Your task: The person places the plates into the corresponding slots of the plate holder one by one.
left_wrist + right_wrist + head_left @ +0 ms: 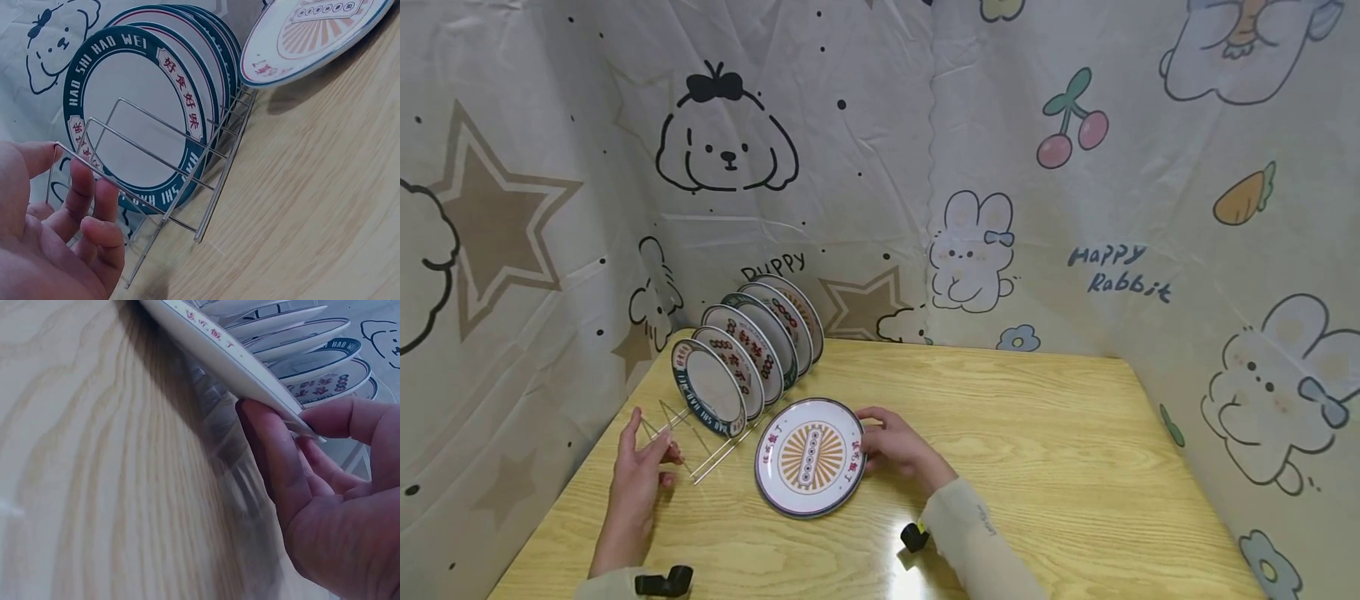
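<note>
A wire dish rack [219,187] stands at the left of the table, with several plates upright and leaning in its slots. The nearest racked plate [709,388] has a dark green rim with white letters. My left hand [638,475] pinches the rack's near end wire between thumb and fingers, as the left wrist view shows. A white plate [811,457] with an orange sunburst and red characters is tilted beside the rack on its right. My right hand [897,446] pinches that plate's right edge, thumb on the upper face and fingers beneath.
The wooden table [1000,450] extends to the right and toward the front. Printed cloth [865,167] hangs behind it and at both sides, close to the rack's far end.
</note>
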`<state>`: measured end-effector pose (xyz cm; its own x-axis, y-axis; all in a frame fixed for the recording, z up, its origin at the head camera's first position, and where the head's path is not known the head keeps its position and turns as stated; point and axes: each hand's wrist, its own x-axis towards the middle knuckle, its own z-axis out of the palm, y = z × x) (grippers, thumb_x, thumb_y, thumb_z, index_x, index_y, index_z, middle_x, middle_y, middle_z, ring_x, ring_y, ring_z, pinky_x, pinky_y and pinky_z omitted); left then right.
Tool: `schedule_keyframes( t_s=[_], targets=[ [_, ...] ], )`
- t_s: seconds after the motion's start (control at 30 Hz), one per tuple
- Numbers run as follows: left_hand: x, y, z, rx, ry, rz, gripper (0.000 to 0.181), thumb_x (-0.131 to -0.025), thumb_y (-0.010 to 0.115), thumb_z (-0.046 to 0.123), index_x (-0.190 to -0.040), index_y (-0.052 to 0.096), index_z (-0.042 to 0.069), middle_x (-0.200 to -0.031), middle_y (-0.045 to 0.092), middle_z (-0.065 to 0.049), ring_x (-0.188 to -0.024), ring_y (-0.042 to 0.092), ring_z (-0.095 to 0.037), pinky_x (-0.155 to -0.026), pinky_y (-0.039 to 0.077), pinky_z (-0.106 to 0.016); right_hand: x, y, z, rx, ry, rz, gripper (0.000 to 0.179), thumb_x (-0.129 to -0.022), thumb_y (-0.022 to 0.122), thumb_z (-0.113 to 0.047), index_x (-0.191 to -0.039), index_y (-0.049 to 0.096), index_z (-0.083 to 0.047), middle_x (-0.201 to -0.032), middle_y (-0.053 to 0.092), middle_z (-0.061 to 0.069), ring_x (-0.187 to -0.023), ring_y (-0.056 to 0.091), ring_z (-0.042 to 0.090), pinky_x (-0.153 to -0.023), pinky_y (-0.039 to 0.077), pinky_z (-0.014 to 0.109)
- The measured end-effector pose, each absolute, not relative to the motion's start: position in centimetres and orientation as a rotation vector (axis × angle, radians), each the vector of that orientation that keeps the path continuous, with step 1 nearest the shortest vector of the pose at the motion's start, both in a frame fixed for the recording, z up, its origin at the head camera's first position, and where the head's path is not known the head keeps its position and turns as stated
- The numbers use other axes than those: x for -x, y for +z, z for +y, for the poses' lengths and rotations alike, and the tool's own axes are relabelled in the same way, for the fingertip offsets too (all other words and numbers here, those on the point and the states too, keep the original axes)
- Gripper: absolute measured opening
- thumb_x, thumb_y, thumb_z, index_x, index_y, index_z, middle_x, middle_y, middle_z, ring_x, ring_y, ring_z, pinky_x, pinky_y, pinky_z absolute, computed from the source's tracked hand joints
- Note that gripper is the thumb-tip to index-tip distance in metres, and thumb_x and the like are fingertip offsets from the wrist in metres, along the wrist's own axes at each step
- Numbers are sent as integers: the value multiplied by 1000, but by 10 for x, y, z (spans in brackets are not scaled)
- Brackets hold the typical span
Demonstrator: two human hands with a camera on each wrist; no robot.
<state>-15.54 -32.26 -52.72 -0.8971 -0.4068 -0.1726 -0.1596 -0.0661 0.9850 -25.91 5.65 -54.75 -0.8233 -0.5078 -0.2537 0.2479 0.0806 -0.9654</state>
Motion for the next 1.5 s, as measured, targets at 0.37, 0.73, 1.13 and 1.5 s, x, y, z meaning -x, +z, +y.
schedule_keyframes(
  t_s=[0.37,0.73,1.13,1.5],
  targets=[
    [156,-527,-322,-639,-2107,-2016,78,-110,52,29,-166,0,41,-81,66,12,-76,62,-3,-55,45,-21,255,-547,61,305,-1835,1737,69,-84,61,9,-150,46,-1,-99,71,7,-74,67,14,-60,56,25],
    [152,-525,-317,-606,-2086,-2063,77,-109,52,35,-166,1,42,-84,67,12,-78,61,-3,-57,46,-21,250,-542,61,378,-1859,1680,67,-87,60,11,-150,45,-8,-103,71,4,-82,67,16,-69,54,29],
    [153,-526,-311,-669,-2042,-2111,74,-110,49,38,-165,1,44,-88,66,11,-82,61,-4,-60,46,-22,240,-537,56,571,-1869,1530,74,-87,57,17,-155,35,-5,-121,67,8,-90,72,19,-73,62,34],
    [154,-527,-307,-681,-2016,-2144,74,-109,50,41,-165,1,46,-92,66,9,-86,60,-4,-63,48,-22,229,-529,49,665,-1922,1478,80,-86,63,17,-156,33,-5,-147,53,15,-115,66,20,-84,61,36]
  ],
)
